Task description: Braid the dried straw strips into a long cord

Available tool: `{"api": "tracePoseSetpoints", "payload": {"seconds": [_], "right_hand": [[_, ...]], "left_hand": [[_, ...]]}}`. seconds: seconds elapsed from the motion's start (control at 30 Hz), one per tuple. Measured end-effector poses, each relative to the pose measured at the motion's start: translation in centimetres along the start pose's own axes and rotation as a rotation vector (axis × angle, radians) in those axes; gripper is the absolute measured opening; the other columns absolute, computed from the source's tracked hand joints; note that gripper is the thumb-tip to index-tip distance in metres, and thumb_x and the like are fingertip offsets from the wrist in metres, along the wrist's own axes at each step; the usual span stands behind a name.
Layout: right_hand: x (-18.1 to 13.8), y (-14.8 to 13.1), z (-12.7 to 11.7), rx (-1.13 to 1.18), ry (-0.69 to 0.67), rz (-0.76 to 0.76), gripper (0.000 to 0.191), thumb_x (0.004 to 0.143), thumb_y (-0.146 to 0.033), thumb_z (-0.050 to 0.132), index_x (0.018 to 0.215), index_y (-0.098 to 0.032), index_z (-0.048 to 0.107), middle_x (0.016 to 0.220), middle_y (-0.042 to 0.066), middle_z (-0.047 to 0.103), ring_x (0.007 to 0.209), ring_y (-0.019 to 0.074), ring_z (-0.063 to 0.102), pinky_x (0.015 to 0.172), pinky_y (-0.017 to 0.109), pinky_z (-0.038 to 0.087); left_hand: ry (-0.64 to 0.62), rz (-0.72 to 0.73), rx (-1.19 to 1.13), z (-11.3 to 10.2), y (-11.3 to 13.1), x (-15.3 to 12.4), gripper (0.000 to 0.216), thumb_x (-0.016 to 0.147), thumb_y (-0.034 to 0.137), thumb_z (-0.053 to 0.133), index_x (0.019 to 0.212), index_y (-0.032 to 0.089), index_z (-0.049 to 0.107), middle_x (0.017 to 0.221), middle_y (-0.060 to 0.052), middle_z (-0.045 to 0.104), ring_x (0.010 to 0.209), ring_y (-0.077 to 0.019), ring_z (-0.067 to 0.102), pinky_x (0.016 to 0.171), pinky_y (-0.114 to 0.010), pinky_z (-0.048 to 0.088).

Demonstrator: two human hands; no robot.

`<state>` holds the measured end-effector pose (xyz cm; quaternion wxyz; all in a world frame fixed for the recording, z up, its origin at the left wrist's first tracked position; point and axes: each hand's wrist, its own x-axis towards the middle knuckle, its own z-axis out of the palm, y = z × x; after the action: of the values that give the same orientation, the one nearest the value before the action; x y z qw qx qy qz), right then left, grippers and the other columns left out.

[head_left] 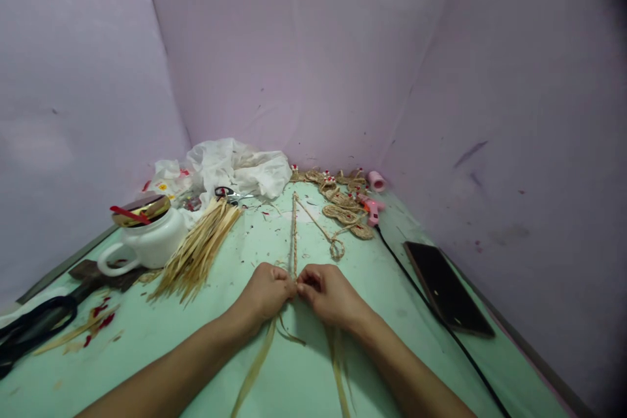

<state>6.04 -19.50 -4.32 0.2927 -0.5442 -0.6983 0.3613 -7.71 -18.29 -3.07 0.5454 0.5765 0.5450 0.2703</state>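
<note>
A thin straw braid (294,235) runs straight up the table from my fingers, then bends at its far end and comes back down to a small coil (337,249). My left hand (268,290) pinches the near end of the braid. Close against it, my right hand (326,294) is closed on the same end, thumb and fingers together. Loose flat straw strands (255,372) trail from under both hands toward me. The exact point where the strands cross is hidden by my fingertips.
Left: a bundle of dry straw (198,248), a white mug (151,238), dark-handled scissors (39,326) and a white plastic bag (240,166). Right: several braided straw pieces (343,209), a pink glue gun (373,209) with a black cord (421,297), and a phone (448,290). Walls enclose the table.
</note>
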Motion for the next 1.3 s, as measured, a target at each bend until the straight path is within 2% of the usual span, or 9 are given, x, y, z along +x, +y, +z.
{"api": "tracePoseSetpoints", "payload": {"seconds": [0.13, 0.33, 0.6, 0.73, 0.9, 1.0, 1.1, 1.2, 1.3], "right_hand": [[-0.5, -0.6, -0.3, -0.133, 0.098, 0.132, 0.013, 0.064, -0.025, 0.054, 0.061, -0.014, 0.061, 0.055, 0.003, 0.058, 0.052, 0.0108, 0.046, 0.047, 0.021, 0.028], [-0.9, -1.3, -0.2, 0.03, -0.006, 0.288, 0.011, 0.056, -0.016, 0.052, 0.057, -0.012, 0.062, 0.046, -0.001, 0.051, 0.043, 0.0078, 0.04, 0.041, 0.019, 0.026], [-2.2, -2.3, -0.2, -0.06, -0.022, 0.011, 0.015, 0.062, -0.018, 0.049, 0.054, -0.013, 0.061, 0.048, -0.001, 0.052, 0.045, 0.0076, 0.04, 0.042, 0.019, 0.025], [-2.1, -2.5, -1.2, 0.149, -0.187, 0.055, 0.013, 0.062, -0.019, 0.053, 0.051, -0.013, 0.058, 0.046, -0.001, 0.051, 0.043, 0.0073, 0.04, 0.042, 0.02, 0.027], [-1.0, -2.1, -2.1, 0.524, 0.066, 0.284, 0.016, 0.063, -0.028, 0.057, 0.058, -0.013, 0.053, 0.053, 0.001, 0.054, 0.046, 0.0073, 0.045, 0.049, 0.021, 0.037], [-0.7, -2.1, -1.4, 0.724, -0.098, 0.4, 0.016, 0.063, -0.028, 0.059, 0.063, -0.014, 0.051, 0.055, 0.001, 0.055, 0.048, 0.0081, 0.05, 0.05, 0.021, 0.039], [-0.7, -2.1, -0.4, 0.673, -0.172, 0.411, 0.014, 0.065, -0.025, 0.056, 0.059, -0.015, 0.049, 0.041, -0.005, 0.044, 0.036, 0.0052, 0.038, 0.039, 0.018, 0.028], [-0.6, -1.8, 0.1, 0.518, -0.068, 0.348, 0.012, 0.062, -0.016, 0.056, 0.053, -0.013, 0.049, 0.035, -0.008, 0.034, 0.033, 0.0022, 0.023, 0.037, 0.019, 0.015], [-0.5, -1.5, 0.3, 0.489, -0.001, 0.36, 0.01, 0.06, -0.013, 0.055, 0.052, -0.013, 0.048, 0.037, -0.007, 0.038, 0.034, 0.002, 0.024, 0.038, 0.019, 0.015]], "left_hand": [[0.006, 0.004, 0.033, 0.3, -0.3, 0.0, 0.02, 0.053, 0.018, 0.049, 0.039, 0.016, 0.034, 0.037, 0.008, 0.022, 0.04, -0.0034, 0.016, 0.04, -0.021, 0.01], [0.004, -0.116, -0.084, 0.4, 0.7, -0.5, 0.015, 0.049, 0.014, 0.045, 0.037, 0.016, 0.037, 0.031, 0.007, 0.027, 0.033, -0.0032, 0.019, 0.036, -0.02, 0.011], [-0.06, -0.081, -0.178, -0.3, 1.0, -1.0, 0.012, 0.05, 0.022, 0.05, 0.041, 0.016, 0.044, 0.033, 0.007, 0.031, 0.028, -0.0024, 0.019, 0.031, -0.019, 0.01], [-0.094, -0.106, -0.213, -0.4, 1.1, -0.9, 0.011, 0.047, 0.021, 0.052, 0.041, 0.015, 0.045, 0.031, 0.008, 0.03, 0.029, -0.0015, 0.018, 0.033, -0.019, 0.009], [-0.133, -0.11, -0.18, -0.7, 1.2, -0.8, 0.013, 0.051, 0.023, 0.054, 0.046, 0.015, 0.046, 0.033, 0.009, 0.03, 0.027, -0.0016, 0.016, 0.032, -0.02, 0.006], [-0.146, -0.093, -0.183, -0.9, 1.3, -0.9, 0.011, 0.05, 0.021, 0.052, 0.044, 0.015, 0.045, 0.033, 0.008, 0.031, 0.029, -0.0016, 0.017, 0.034, -0.02, 0.008], [-0.149, -0.084, -0.164, -0.9, 1.2, -0.8, 0.011, 0.049, 0.018, 0.051, 0.042, 0.015, 0.043, 0.033, 0.007, 0.031, 0.032, -0.0022, 0.019, 0.035, -0.02, 0.01], [-0.153, -0.028, -0.072, -1.1, 0.8, -0.7, 0.013, 0.051, 0.019, 0.05, 0.041, 0.015, 0.042, 0.033, 0.007, 0.03, 0.033, -0.0025, 0.019, 0.037, -0.02, 0.011], [-0.17, 0.024, 0.107, -1.5, 0.5, -0.6, 0.015, 0.054, 0.02, 0.048, 0.041, 0.015, 0.045, 0.032, 0.006, 0.03, 0.033, -0.0038, 0.021, 0.038, -0.021, 0.013]]}}
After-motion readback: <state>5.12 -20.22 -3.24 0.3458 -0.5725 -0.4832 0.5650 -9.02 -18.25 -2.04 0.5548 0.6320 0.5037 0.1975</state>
